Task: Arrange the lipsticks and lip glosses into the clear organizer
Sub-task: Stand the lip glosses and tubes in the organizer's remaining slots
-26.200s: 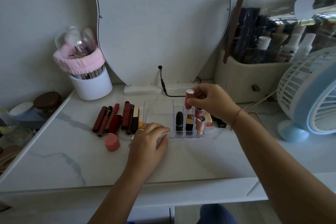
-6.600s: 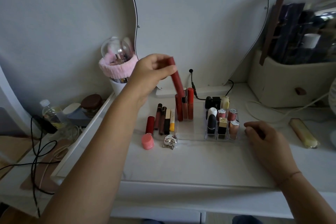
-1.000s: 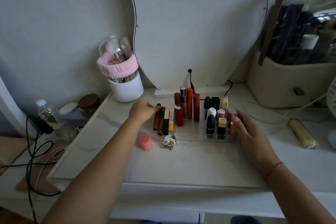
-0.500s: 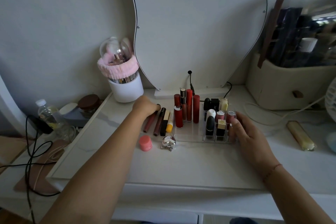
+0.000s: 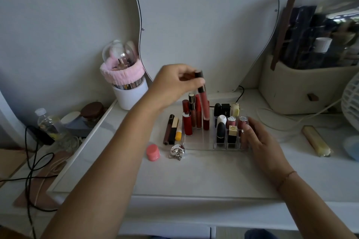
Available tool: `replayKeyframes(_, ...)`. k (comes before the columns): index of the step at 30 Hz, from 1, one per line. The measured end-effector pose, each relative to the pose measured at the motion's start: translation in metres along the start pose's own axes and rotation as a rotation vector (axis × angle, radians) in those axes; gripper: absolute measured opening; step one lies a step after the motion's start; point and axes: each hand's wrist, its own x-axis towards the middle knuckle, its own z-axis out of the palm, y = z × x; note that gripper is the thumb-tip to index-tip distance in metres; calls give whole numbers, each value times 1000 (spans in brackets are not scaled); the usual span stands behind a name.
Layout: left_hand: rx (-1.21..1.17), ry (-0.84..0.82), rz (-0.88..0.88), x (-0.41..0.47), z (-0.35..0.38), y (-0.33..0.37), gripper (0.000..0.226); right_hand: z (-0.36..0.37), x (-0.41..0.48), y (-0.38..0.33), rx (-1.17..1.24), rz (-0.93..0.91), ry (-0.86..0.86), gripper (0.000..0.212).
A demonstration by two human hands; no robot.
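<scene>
The clear organizer (image 5: 201, 142) stands mid-table. Several red lip glosses (image 5: 188, 122) stand upright in its left half, and several short lipsticks (image 5: 221, 130) fill its right compartments. My left hand (image 5: 174, 83) grips a dark-capped red lip gloss (image 5: 203, 99) by its cap, nearly upright, its lower end down among the standing glosses. My right hand (image 5: 260, 141) rests against the organizer's right side, fingers spread. Three tubes (image 5: 172, 130) lie flat on the table just left of the organizer.
A pink round pot (image 5: 153, 152) and a silver trinket (image 5: 177, 151) lie in front of the organizer. A white brush cup (image 5: 129, 95) stands at the back left, a beige cosmetics case (image 5: 308, 87) and a fan (image 5: 351, 99) at the right. A yellowish tube (image 5: 316, 142) lies right.
My left hand picked one gloss from the row lying left of the organizer, lifted it and brought it right over the organizer's left half. My right hand stayed at the organizer's side.
</scene>
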Motion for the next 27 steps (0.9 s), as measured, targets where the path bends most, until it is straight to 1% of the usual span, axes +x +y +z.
replayKeyframes(2,83,-57,31,1,17,-1,19,0,0,0,9,-3,-2,35)
replayKeyframes(5,169,-78,31,2,34,-9,17,0,-1,1,20,-3,-11,38)
replayKeyframes(8,218,-47,33,4,42,-19,17,-1,0,2,33,9,-4,41)
replayKeyframes(14,339,55,17,4,52,-37,24,0,1,3,30,-6,-15,40)
replayKeyframes(18,311,80,2,1,55,-45,30,0,1,3,14,-4,-15,40)
replayKeyframes(24,197,36,-14,-2,57,-49,22,0,2,3,15,2,-12,38)
replayKeyframes(27,179,24,-15,-2,56,-50,23,0,1,4,19,4,-16,40)
